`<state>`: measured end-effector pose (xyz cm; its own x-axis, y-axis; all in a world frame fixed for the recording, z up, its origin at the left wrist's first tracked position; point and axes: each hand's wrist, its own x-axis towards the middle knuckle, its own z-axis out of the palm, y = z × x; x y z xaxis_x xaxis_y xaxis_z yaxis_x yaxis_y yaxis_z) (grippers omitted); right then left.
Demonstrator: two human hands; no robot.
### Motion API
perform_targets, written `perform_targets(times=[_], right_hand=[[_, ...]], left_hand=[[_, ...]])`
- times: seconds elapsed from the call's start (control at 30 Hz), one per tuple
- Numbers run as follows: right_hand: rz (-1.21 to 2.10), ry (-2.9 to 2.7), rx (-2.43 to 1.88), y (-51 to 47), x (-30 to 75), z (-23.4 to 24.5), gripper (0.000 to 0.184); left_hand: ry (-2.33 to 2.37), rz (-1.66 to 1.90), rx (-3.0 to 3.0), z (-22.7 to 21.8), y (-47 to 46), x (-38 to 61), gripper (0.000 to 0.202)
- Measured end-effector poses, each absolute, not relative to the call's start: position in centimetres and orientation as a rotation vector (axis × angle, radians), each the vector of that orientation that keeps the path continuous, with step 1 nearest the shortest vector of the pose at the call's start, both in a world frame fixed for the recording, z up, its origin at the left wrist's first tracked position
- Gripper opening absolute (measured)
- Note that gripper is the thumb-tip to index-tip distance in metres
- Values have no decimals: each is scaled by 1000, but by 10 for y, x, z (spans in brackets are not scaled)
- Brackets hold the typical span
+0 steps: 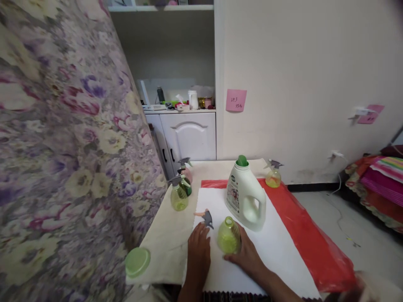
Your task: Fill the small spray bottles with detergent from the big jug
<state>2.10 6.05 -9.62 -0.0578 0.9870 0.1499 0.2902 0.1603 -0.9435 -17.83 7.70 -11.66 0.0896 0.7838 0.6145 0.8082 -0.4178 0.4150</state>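
My right hand is closed around the lower right side of a see-through yellow-green spray bottle. The bottle stands upright with its neck uncovered. My left hand lies on the white sheet, fingers stretched forward. Just beyond its fingertips lies a loose grey spray trigger head with a pinkish part; whether the fingers touch it I cannot tell. Behind the bottle stands a large pale-green detergent jug, its mouth uncapped and a green piece showing at the top.
On the left stand several spray bottles, one with yellow liquid and a pink one. Another spray bottle is at the back right. A round green lid sits at the near left corner. Red plastic hangs over the right edge.
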Motion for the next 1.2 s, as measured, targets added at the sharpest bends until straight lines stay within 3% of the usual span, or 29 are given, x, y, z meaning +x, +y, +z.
perform_targets(times=[0.17,0.23,0.33,0.47,0.67,0.83,1.2], right_hand=[[985,-1521,-1198,59,24,-97,113],[975,-1519,-1147,51,32,-94,103],[906,-1449,-1149,39,54,-86,74],[769,-1172,-1235,42,89,-67,50],[655,-1016,-1255,90,105,-39,53],[682,-1097,-1273,125,95,-29,41],[708,-1089,-1295,153,95,-18,37]], left_hand=[[-1713,-1457,-2673,-91,69,-160,57],[-1751,-1522,-2797,-85,73,-153,74],[-1771,-1626,-2906,-84,82,-145,89],[-1791,-1656,-2940,-87,89,-140,90],[-1949,-1598,-2870,-87,84,-133,86],[-2044,-1554,-2892,-100,86,-127,93],[-2121,-1676,-2893,-133,95,-128,102]])
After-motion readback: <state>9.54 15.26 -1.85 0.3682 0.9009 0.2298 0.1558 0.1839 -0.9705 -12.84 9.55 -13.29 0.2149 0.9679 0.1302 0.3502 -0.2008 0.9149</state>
